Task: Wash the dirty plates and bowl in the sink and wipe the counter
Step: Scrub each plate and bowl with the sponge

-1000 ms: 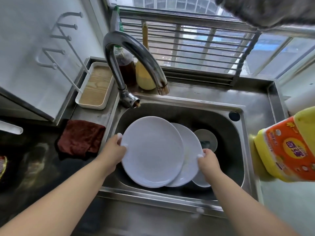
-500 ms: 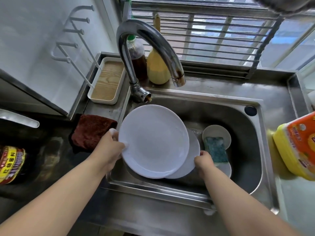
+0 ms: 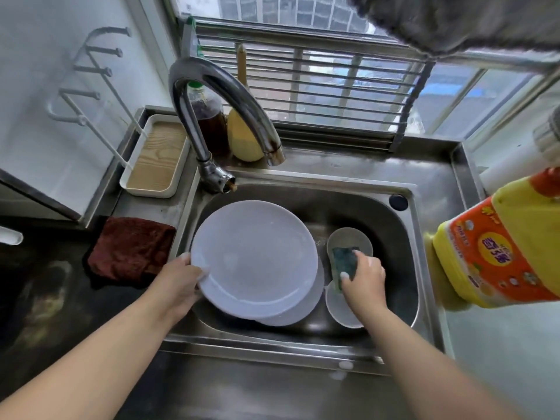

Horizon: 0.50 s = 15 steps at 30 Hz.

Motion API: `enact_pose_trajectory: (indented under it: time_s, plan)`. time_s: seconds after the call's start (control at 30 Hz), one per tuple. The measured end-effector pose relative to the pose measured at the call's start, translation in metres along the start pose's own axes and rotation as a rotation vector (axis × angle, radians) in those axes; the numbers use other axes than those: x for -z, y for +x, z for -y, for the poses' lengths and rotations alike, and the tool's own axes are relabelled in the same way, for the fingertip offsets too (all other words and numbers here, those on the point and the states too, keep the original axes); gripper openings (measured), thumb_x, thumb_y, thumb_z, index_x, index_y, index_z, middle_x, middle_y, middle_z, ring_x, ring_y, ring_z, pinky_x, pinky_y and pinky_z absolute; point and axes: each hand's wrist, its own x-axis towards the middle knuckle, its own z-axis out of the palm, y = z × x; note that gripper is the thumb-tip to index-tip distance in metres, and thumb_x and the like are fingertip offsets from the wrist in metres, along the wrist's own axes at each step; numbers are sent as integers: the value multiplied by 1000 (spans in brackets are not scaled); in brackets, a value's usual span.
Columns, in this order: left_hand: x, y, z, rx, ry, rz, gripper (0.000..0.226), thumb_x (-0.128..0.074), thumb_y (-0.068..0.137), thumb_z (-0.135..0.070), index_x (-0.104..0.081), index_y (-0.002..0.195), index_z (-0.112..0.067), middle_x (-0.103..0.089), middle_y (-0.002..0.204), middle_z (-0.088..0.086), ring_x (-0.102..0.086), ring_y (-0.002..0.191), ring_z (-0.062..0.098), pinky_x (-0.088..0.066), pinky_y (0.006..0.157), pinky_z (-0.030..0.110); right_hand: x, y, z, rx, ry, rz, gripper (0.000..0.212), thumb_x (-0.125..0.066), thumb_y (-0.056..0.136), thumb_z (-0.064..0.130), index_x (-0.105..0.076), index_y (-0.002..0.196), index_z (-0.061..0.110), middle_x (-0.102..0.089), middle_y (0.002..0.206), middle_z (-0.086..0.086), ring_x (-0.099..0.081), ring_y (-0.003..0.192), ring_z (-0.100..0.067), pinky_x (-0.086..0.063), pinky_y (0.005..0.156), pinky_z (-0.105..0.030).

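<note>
A large white plate (image 3: 254, 256) is tilted up over the steel sink (image 3: 403, 268), and my left hand (image 3: 180, 280) grips its left rim. A second white plate (image 3: 303, 310) lies under it, mostly hidden. To the right, a small white bowl (image 3: 348, 237) sits in the basin, and a small white dish (image 3: 339, 310) lies near the front wall. My right hand (image 3: 365, 277) grips a dark green sponge (image 3: 345, 262) at the bowl's front edge.
A curved faucet (image 3: 218, 95) arches over the sink's back left. A dark red cloth (image 3: 131, 248) lies on the dark counter to the left. A white tray (image 3: 154, 156), a sauce bottle (image 3: 209, 116) and a yellow bottle stand behind. A yellow detergent jug (image 3: 500, 244) stands at right.
My right hand left the lower plate's rim, moved right and took hold of the green sponge. My left hand kept its grip on the top plate.
</note>
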Motion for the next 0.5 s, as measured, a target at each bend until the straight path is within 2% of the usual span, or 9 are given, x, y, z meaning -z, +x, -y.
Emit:
enact_pose_trajectory:
  time_s: [0.1,0.17,0.27,0.37,0.43,0.5]
  plan:
    - [-5,6,4,0,-43,37,35,-42,94,8,-50,117,-17,-63,107,8,-62,97,25,-52,66,34,0,15,-8,-53,-223,176,78,-60,90,38,-12,151,28,-18,152,-12,-19,137,-32,-27,112,-44]
    - [-8,11,8,-6,-60,47,44,-44,91,11,-47,122,-20,-61,113,8,-61,101,25,-53,67,35,-7,24,-11,-70,-275,227,84,-61,88,41,-7,151,30,-16,154,-14,-19,137,-34,-28,111,-45]
    - [-12,15,12,3,-81,74,57,-45,87,16,-43,125,-26,-59,116,7,-59,104,26,-55,64,35,-19,29,-13,-52,-248,207,77,-58,89,33,-12,151,30,-22,150,-17,-23,133,-37,-30,108,-45]
    - [-18,18,15,11,-131,115,69,-41,81,23,-41,126,-29,-58,118,7,-58,106,28,-56,62,36,-8,19,-4,-37,-72,55,68,-57,88,32,-25,148,30,-36,139,-17,-32,122,-36,-34,100,-40]
    - [-27,15,17,27,-188,131,74,-40,78,25,-40,129,-29,-58,120,7,-57,108,30,-57,64,39,9,4,12,56,101,-66,64,-59,87,28,-33,145,33,-40,131,-11,-34,119,-31,-32,96,-32]
    - [-39,9,20,43,-274,173,73,-39,80,23,-39,128,-31,-57,121,7,-56,110,31,-58,66,43,20,-21,38,244,130,-13,65,-58,86,22,-35,144,39,-37,132,-7,-31,121,-27,-29,97,-29]
